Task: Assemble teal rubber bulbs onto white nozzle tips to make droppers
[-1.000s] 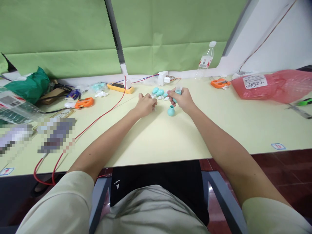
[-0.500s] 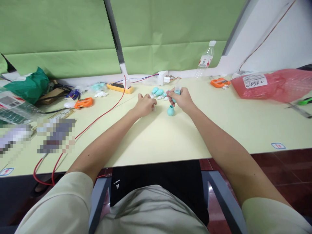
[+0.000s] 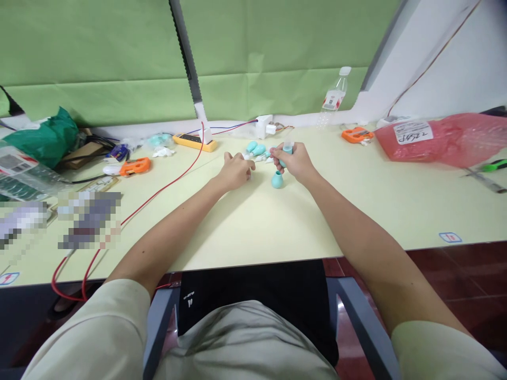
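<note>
**Turquoise part [image 3: 287, 150] in the right hand [image 3: 300, 160], at a pale tabletop [image 3: 415, 200]**

At far left, a green bag [image 3: 51, 138] lies behind a clear plastic package [image 3: 24, 171]. Next comes an orange tool [image 3: 135, 167], then a red cable [image 3: 170, 186] that runs obliquely up to a yellow-cased device [image 3: 194, 142] near the wall. The left hand [image 3: 236, 170] is held low with its fingers curled; a whitish bit shows at the fingertips, but whether it is gripped cannot be told. Just beyond this hand lies a cluster of loose turquoise pieces [image 3: 252, 147] with white bits among them. Right of the left hand, a turquoise bulb [image 3: 278, 180] stands upright on the table, narrow neck uppermost. Close above that neck, the right hand grasps the turquoise part between thumb and fingers, its translucent end pointing upward. Farther right, a clear bottle [image 3: 335, 99] stands by the wall, followed by a second orange tool [image 3: 354, 135], a red plastic bag [image 3: 439, 138] bearing a white label, and a green-handled tool [image 3: 493, 166].
</note>
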The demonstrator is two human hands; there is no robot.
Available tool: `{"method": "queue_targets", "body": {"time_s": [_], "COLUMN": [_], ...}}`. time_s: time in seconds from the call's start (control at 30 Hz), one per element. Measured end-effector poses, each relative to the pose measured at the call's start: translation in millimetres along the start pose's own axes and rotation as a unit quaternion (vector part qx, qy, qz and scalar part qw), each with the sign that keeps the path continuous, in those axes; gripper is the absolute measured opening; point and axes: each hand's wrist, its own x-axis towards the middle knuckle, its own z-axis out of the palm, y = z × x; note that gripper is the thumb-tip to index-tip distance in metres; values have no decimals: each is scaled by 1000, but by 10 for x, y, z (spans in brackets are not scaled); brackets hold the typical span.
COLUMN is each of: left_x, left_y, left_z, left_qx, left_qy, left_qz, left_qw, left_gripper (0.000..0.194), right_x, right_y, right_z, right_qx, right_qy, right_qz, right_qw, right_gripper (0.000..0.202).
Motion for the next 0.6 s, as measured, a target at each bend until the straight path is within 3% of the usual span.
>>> {"method": "queue_targets", "body": {"time_s": [0.27, 0.4, 0.53, 0.6], "left_x": [-5, 5, -49, -128], "left_y": [-11, 11, 143, 247], "left_z": [13, -70, -259, -351], "left_qx": [2, 5, -36, -82], "left_qy": [2, 6, 101, 157], "left_qz": [3, -8, -37, -19], "left_qw": [1000, 1000, 994, 984], "left_gripper": [30, 30, 15, 16], "right_x": [11, 13, -8, -27], "right_y": [21, 29, 3, -24], "right_z": [-7, -19, -26, -23], "right_qx": [-2, -2, 9, 13], "right_qy": [-2, -11, -47, -72], "right_qz": [-3, -5, -22, -33], "right_qw": [1000, 1000, 999, 997], "right_gripper": [42, 42, 38, 36]}}
